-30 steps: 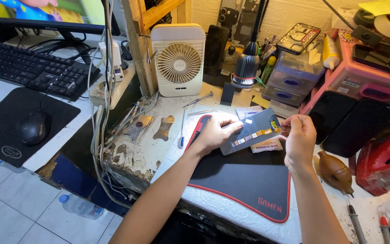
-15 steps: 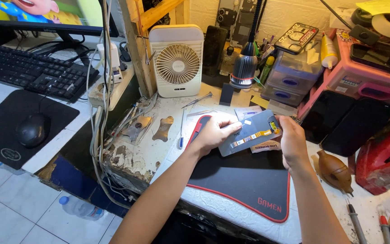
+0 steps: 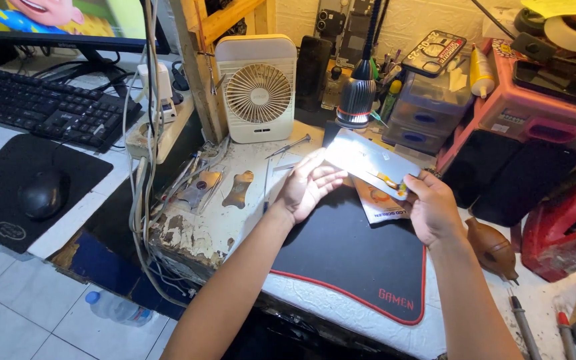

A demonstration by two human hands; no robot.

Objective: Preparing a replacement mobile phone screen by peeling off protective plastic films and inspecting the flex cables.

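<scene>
Both hands hold a flat phone screen panel (image 3: 368,160) above the black work mat (image 3: 361,253), long axis running left-right: left hand (image 3: 308,187) cupping its near-left end, right hand (image 3: 431,207) pinching the right corner.

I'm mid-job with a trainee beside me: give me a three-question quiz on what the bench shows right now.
1. True or false: both hands hold the flat panel above the black mat.
2. Which thing stands directly behind the panel? A) the keyboard B) the desk lamp C) the water bottle
3. Name the small white appliance left of the lamp.

Key
1. True: the left hand supports one end of the flat panel and the right hand grips the other, over the black mat.
2. B, the desk lamp.
3. The white fan.
</scene>
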